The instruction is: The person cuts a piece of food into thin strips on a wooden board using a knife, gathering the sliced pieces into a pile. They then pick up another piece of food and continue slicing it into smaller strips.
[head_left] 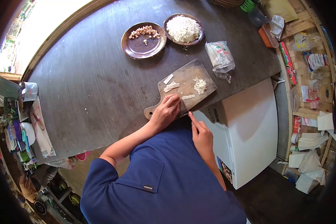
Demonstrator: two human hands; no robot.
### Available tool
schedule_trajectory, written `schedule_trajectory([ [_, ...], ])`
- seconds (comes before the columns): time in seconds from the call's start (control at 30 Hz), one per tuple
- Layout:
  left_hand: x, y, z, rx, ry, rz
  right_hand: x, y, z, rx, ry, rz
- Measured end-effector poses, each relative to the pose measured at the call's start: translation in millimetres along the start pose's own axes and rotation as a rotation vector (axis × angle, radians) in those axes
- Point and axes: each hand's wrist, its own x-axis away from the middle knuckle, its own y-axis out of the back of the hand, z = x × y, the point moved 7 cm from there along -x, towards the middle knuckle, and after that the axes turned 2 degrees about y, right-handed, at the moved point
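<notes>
Dark tabletop (82, 93) fills most of view; far L side washed out by glare, corners lost to dark lens edge. White appliance (250, 123), prob. a fridge, stands by the table's R edge, partly hidden by person's R arm & shirt. Wooden cutting board (186, 76) lies at near edge w/ handle to L; lower side partly covered by L hand. Beyond it: brown plate (142, 52) w/ tan cubes (143, 31), and just R, second plate (202, 31) mostly hidden under white shreds (183, 29). Plastic bag (221, 56) just beyond board's R end; contents can't be made out.

L hand (166, 110): fingers bunched narrow on board, beside row of cut white bits (188, 97); anything under fingertips hidden. R hand (202, 136): index out to thin dark blade (182, 107) btwn hands, rest curled; handle hidden, so can't tell grip. Also on board: small shredded pile (200, 86) at R, pale strips (171, 87) at L.
</notes>
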Motion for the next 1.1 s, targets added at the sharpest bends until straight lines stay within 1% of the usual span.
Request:
schedule_trajectory([
  [0.03,0.2,-0.6,2.1,-0.002,-0.005,-0.003,1.7,2.0,1.9,0.031,-0.014,0.024],
  [0.1,0.3,3.4,11.4,0.120,0.081,-0.056,0.0,2.9,1.0,0.063,-0.030,0.043],
  [0.23,-11.1,18.7,20.1,0.098,0.146,-0.110,2.0,3.8,-3.3,0.015,-0.017,0.016],
  [0.3,-22.2,29.4,24.0,-0.111,0.184,-0.128,2.5,3.5,-3.7,-0.014,-0.009,-0.001],
  [0.43,-33.7,29.8,34.4,-0.252,0.139,-0.118,-1.7,1.2,-9.9,-0.024,0.028,0.008],
  [0.5,-33.5,26.3,38.3,-0.258,0.135,-0.124,-7.6,-1.4,-15.9,-0.025,0.045,0.021],
  [0.57,-34.6,22.9,40.1,-0.261,0.133,-0.131,-16.8,1.1,-25.9,-0.118,0.010,0.043],
  [0.6,-36.0,23.0,39.5,-0.260,0.130,-0.138,-20.7,6.1,-27.3,-0.147,-0.034,0.005],
  [0.63,-35.5,23.5,38.7,-0.259,0.132,-0.143,-23.4,7.7,-27.5,-0.144,-0.029,0.003],
  [0.7,-34.9,25.3,39.1,-0.261,0.140,-0.152,-26.9,11.4,-31.4,-0.260,-0.058,-0.034],
  [0.73,-35.3,25.8,39.0,-0.266,0.136,-0.155,-26.4,9.0,-31.2,-0.331,-0.073,0.016],
  [0.77,-35.3,25.5,38.4,-0.267,0.131,-0.155,-25.9,11.0,-30.3,-0.329,-0.074,0.018],
  [0.83,-36.0,26.7,38.2,-0.236,0.145,-0.148,-22.1,1.5,-29.5,-0.453,-0.202,0.239],
  [0.93,-38.9,28.5,42.8,-0.209,0.155,-0.155,-27.0,2.4,-45.5,-0.516,-0.234,0.255],
  [0.97,-38.7,28.7,42.6,-0.204,0.150,-0.160,-29.3,3.8,-50.1,-0.513,-0.233,0.258],
  [1.03,-38.6,29.1,41.5,-0.193,0.151,-0.162,-35.6,17.3,-58.0,-0.491,-0.249,0.128],
  [1.1,-40.1,30.4,42.0,-0.187,0.147,-0.166,-35.3,22.4,-59.3,-0.492,-0.229,0.125],
])
